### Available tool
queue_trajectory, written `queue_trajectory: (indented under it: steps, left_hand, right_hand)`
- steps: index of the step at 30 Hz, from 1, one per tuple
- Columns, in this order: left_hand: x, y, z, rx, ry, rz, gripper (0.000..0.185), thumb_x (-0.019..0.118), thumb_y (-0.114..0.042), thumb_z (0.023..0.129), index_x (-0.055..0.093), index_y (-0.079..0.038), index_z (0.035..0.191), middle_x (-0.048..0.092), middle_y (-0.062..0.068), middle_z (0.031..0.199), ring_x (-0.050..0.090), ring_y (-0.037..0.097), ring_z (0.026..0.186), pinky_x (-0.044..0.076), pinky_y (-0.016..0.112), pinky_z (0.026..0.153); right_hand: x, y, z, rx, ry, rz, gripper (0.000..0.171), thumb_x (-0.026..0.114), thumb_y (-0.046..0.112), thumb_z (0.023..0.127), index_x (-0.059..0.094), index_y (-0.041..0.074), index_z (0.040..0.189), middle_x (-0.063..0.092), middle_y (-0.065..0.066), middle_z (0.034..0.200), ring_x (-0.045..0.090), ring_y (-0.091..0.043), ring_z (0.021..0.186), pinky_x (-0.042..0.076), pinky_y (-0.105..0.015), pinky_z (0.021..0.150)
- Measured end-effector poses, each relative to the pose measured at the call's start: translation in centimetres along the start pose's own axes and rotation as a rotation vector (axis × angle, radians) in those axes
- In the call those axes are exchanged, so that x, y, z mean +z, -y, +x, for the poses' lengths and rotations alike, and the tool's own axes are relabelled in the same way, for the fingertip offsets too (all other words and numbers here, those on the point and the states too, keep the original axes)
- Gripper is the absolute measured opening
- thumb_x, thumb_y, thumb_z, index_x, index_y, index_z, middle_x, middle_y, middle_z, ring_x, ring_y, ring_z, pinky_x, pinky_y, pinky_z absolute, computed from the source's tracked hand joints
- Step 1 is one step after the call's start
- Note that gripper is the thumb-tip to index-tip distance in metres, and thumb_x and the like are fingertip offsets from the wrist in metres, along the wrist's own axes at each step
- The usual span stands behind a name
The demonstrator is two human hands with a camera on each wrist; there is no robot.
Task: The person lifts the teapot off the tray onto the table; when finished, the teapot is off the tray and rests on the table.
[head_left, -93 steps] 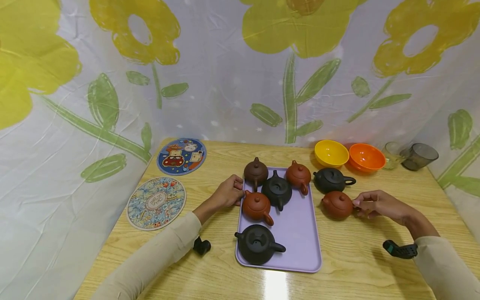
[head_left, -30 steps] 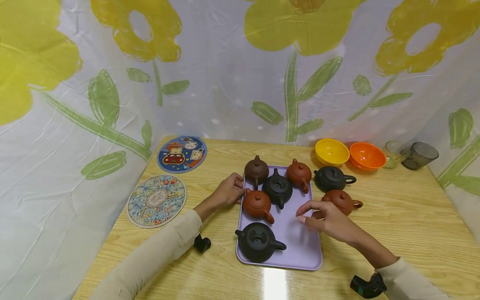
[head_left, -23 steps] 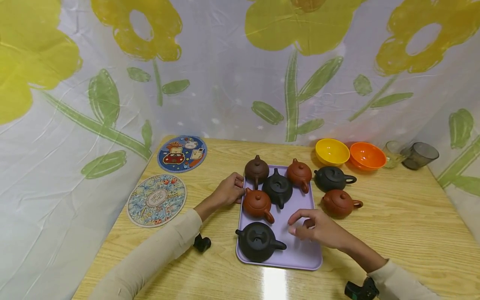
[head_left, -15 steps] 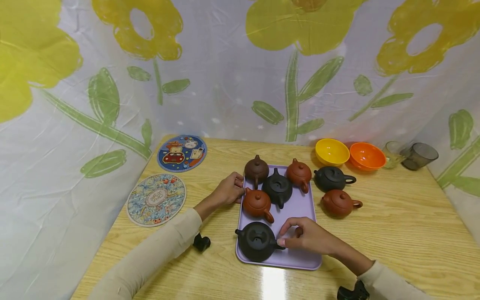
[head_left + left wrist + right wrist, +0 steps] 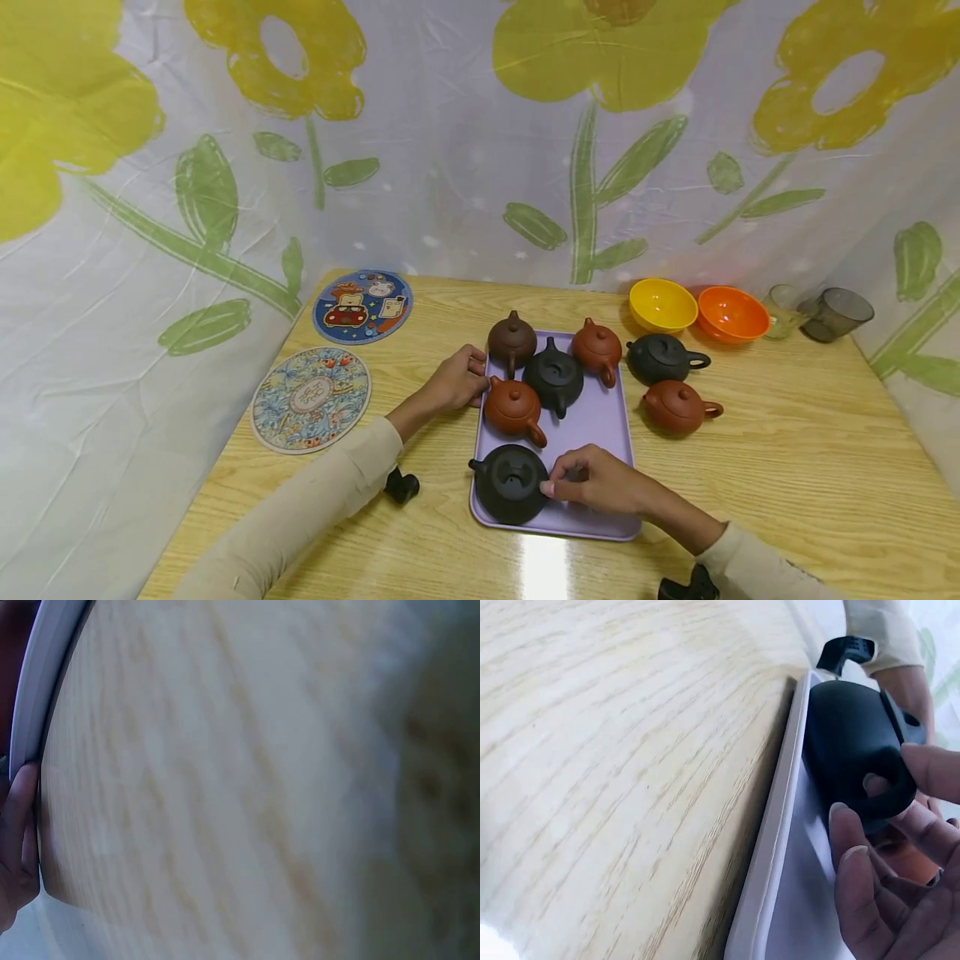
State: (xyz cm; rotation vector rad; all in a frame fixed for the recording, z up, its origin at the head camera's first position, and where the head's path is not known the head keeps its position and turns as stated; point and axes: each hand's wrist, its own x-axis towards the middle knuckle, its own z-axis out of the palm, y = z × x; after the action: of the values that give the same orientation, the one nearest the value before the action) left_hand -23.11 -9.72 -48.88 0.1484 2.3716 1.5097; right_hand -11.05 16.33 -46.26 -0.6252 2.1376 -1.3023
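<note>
- On the lilac tray (image 5: pixel 581 427), five teapots are standing: a large black teapot (image 5: pixel 512 485), a smaller black teapot (image 5: pixel 553 382), a dark brown teapot (image 5: pixel 512 340) and two red-brown ones.
- Beyond the tray's right edge, two more are sitting on the table (image 5: pixel 787 467), one black and one red-brown, making seven.
- Along the table's far edge, two bowls are resting, a yellow bowl (image 5: pixel 663 306) and an orange bowl (image 5: pixel 732 315); two glasses are standing by the far right corner, and two round mats are lying toward the left edge.
- Your right wrist view is showing what the head view is hiding: the looped handle (image 5: pixel 900 796), a fingertip appearing inside it.
- Your right hand (image 5: pixel 600 481) is grasping that handle; your left hand (image 5: pixel 457 381) is touching the tray's left edge, its exact grip staying unclear.
- The large black teapot is standing upright in the tray's near left corner, looking squat and matte, lid on, spout pointing left.
</note>
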Motion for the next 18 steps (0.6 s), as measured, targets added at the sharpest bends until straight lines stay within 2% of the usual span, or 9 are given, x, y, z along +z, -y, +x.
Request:
queue_trajectory:
  steps: [8, 18]
  left_hand:
    - [-0.06, 0.02, -0.05, -0.013, -0.009, -0.003, 0.039, 0.061, 0.000, 0.091, 0.050, 0.001, 0.128, 0.058, 0.019, 0.113, 0.063, 0.020, 0.083, 0.064, 0.032, 0.061]
    - [0.06, -0.08, -0.08, -0.005, -0.007, -0.001, 0.039, 0.060, 0.001, 0.091, 0.050, 0.001, 0.129, 0.060, 0.020, 0.114, 0.064, 0.019, 0.085, 0.063, 0.031, 0.061]
  right_hand:
    - [0.23, 0.41, 0.00, 0.052, 0.032, 0.050, 0.023, 0.067, 0.022, 0.096, 0.071, 0.001, 0.087, 0.061, -0.009, 0.071, 0.053, -0.011, 0.057, 0.043, -0.020, 0.045]
    - [0.32, 0.74, -0.37, 0.119, 0.044, 0.085, 0.028, 0.064, 0.023, 0.097, 0.067, -0.003, 0.087, 0.064, -0.010, 0.071, 0.059, -0.015, 0.061, 0.047, -0.022, 0.047]
